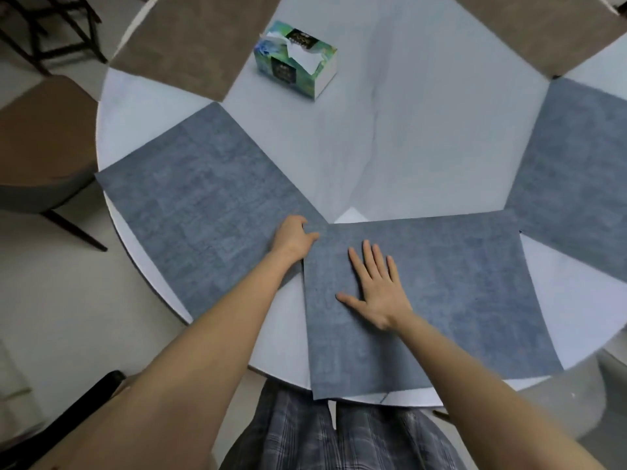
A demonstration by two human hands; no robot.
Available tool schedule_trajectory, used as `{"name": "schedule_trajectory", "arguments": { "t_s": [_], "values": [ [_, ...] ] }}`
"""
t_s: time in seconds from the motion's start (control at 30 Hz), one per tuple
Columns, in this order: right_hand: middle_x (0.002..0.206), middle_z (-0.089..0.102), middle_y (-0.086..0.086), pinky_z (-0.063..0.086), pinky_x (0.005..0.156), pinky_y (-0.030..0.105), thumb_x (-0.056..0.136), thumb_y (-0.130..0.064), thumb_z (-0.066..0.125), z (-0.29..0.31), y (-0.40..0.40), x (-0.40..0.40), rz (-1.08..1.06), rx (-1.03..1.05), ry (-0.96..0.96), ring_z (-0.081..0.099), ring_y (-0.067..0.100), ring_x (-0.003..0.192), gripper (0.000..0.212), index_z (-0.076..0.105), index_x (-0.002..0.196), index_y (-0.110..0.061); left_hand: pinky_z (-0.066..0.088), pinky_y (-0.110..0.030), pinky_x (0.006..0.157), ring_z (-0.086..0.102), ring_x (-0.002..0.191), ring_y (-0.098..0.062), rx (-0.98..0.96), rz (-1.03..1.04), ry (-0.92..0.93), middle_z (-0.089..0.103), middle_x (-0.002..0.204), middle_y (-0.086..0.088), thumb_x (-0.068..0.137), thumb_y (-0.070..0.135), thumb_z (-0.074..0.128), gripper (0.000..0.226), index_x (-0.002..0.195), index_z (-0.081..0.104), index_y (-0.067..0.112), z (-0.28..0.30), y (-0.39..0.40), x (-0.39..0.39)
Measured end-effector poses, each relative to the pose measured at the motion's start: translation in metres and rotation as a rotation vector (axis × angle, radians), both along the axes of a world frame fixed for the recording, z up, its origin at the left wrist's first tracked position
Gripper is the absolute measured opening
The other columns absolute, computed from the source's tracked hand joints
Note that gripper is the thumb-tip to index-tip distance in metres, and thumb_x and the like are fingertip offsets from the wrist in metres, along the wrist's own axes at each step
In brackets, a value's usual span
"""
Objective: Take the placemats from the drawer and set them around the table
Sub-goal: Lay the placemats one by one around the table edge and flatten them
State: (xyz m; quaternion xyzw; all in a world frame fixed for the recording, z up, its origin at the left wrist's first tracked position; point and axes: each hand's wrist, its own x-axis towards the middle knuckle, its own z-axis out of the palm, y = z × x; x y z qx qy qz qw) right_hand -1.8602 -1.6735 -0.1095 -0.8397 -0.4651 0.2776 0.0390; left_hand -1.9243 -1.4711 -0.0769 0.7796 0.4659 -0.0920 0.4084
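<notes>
Several placemats lie around the round white table (390, 147). A blue-grey placemat (458, 300) lies at the near edge, its front hanging slightly over the rim. My right hand (376, 286) rests flat on it with fingers spread. My left hand (293, 237) pinches this mat's far left corner, where it overlaps a second blue-grey placemat (203, 198) on the left. A third blue-grey placemat (576, 174) lies at the right. Two brown placemats sit at the far left (190, 42) and far right (543, 28).
A green tissue box (297, 59) stands on the table's far middle. A brown padded chair (40, 140) is at the left, with dark chair legs (51, 32) behind it. My plaid-clad legs (339, 435) are below the table's near edge.
</notes>
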Motion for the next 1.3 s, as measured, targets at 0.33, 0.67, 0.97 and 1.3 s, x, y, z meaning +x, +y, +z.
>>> {"name": "schedule_trajectory", "arguments": {
  "t_s": [0.33, 0.67, 0.97, 1.3],
  "values": [
    [0.152, -0.031, -0.004, -0.020, 0.115, 0.035, 0.070, -0.086, 0.013, -0.002, 0.002, -0.001, -0.001, -0.035, -0.016, -0.031, 0.013, 0.139, 0.099, -0.018, 0.147, -0.033, 0.051, -0.013, 0.052, 0.055, 0.072, -0.010, -0.713, 0.698, -0.336, 0.060, 0.098, -0.009, 0.101, 0.012, 0.046, 0.019, 0.104, 0.061, 0.003, -0.006, -0.001, -0.011],
    [0.156, -0.019, 0.002, -0.010, 0.119, 0.037, 0.082, -0.071, 0.020, 0.004, -0.003, -0.015, -0.027, 0.075, -0.096, -0.015, 0.020, 0.146, 0.088, -0.004, 0.152, -0.024, 0.043, -0.021, 0.081, 0.060, 0.102, -0.021, -0.014, 0.256, -0.205, 0.064, 0.113, -0.007, 0.093, 0.009, 0.046, 0.028, 0.117, 0.060, 0.005, 0.025, -0.027, -0.038],
    [0.158, 0.015, 0.011, -0.002, 0.119, 0.031, 0.098, -0.030, 0.046, 0.010, -0.092, -0.097, 0.101, 0.300, 0.072, 0.009, 0.023, 0.148, 0.054, 0.031, 0.147, -0.013, 0.056, -0.039, 0.081, 0.070, 0.086, -0.030, -0.111, 0.174, 0.092, 0.073, 0.087, -0.020, 0.084, 0.012, 0.061, 0.011, 0.086, 0.067, 0.003, 0.013, -0.161, -0.148],
    [0.158, -0.015, 0.008, -0.014, 0.116, 0.034, 0.096, -0.048, 0.042, -0.003, -0.121, -0.089, 0.307, 0.145, 0.106, -0.015, 0.024, 0.146, 0.076, -0.001, 0.152, -0.020, 0.050, -0.019, 0.043, 0.057, 0.036, -0.008, -0.214, 0.621, 0.072, 0.060, 0.056, -0.008, 0.088, 0.009, 0.066, 0.021, 0.067, 0.062, 0.007, 0.004, -0.218, -0.160]
  ]
}}
